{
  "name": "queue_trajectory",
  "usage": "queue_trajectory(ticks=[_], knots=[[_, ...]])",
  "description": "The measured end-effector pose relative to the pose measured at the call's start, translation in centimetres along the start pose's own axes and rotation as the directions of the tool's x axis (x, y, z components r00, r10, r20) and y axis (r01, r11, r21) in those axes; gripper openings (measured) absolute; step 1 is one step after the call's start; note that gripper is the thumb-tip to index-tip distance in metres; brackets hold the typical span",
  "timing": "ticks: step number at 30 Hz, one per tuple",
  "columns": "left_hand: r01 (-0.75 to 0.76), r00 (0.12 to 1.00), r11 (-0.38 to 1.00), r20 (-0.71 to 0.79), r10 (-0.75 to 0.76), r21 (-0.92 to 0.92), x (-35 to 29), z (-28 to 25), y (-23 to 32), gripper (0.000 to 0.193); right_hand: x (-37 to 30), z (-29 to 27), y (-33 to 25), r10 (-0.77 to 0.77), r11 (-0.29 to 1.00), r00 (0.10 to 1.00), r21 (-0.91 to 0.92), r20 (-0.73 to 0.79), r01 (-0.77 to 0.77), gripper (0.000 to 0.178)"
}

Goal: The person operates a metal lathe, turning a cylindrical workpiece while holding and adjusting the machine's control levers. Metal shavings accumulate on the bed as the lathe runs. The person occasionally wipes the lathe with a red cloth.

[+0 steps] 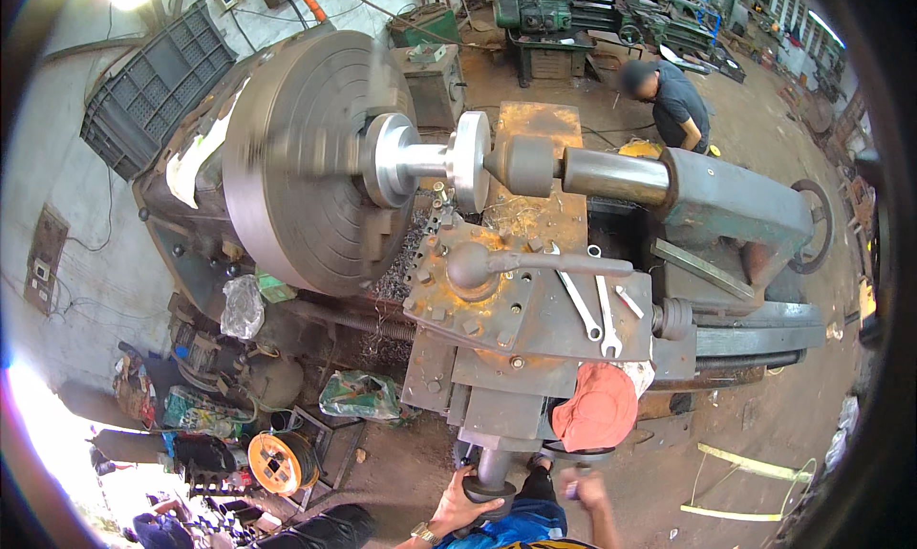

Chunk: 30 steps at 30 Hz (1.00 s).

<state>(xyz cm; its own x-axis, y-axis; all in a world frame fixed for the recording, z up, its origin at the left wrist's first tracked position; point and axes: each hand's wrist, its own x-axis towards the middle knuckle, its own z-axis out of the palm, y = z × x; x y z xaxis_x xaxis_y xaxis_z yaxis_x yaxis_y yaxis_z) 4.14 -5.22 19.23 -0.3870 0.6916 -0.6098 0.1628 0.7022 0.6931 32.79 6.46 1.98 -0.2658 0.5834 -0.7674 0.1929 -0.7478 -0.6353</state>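
At the lower edge my left hand (457, 507) is closed round the dark handwheel (489, 490) of a lathe's cross slide, thumb over its rim. To the right my right hand (586, 490) is curled, slightly blurred, beside another handwheel (585, 455); what its fingers hold is too small to make out. A red cloth (596, 408) partly covers that second wheel. Beyond them stands the tool post (478, 296) with its long clamping lever (559, 262). A shiny flanged metal workpiece (469, 162) sits between the large, motion-blurred chuck (306, 157) and the tailstock centre (525, 166).
Two wrenches (578, 303) lie on the slide beside the lever. The tailstock (735, 200) fills the right. An orange cable reel (277, 465), bags and scrap crowd the floor at left. Another person (680, 100) bends down behind the lathe. A yellow strip frame (735, 513) lies at lower right.
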Motion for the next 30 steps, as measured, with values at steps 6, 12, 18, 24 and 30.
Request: queue_trajectory(ticks=[6,12,18,24,30], knots=[[-0.024,1.0,1.0,-0.019,0.024,0.002,0.4,-0.1,0.5,0.103,15.6,4.6,14.5,-0.023,0.95,0.961,0.307,0.276,-0.065,0.026],[-0.011,1.0,1.0,-0.003,0.011,-0.024,0.2,-0.4,0.0,0.105,10.3,-10.3,11.6,-0.702,0.573,0.71,-0.642,-0.063,0.509,0.014],[-0.016,0.973,0.98,0.223,0.061,-0.197,1.8,-1.3,-4.1,0.118,2.0,-4.0,1.5,-0.199,0.927,0.875,-0.374,-0.441,0.022,0.017],[0.127,0.841,0.775,0.482,0.247,-0.619,4.6,-0.6,-10.3,0.12,-2.2,-2.1,-4.7,-0.353,0.861,0.855,-0.49,-0.38,0.137,0.096],[-0.01,0.986,0.958,0.155,0.057,-0.285,1.0,0.2,-5.9,0.127,-0.1,0.2,-6.2,-0.23,0.934,0.914,-0.341,-0.334,0.111,0.093]])
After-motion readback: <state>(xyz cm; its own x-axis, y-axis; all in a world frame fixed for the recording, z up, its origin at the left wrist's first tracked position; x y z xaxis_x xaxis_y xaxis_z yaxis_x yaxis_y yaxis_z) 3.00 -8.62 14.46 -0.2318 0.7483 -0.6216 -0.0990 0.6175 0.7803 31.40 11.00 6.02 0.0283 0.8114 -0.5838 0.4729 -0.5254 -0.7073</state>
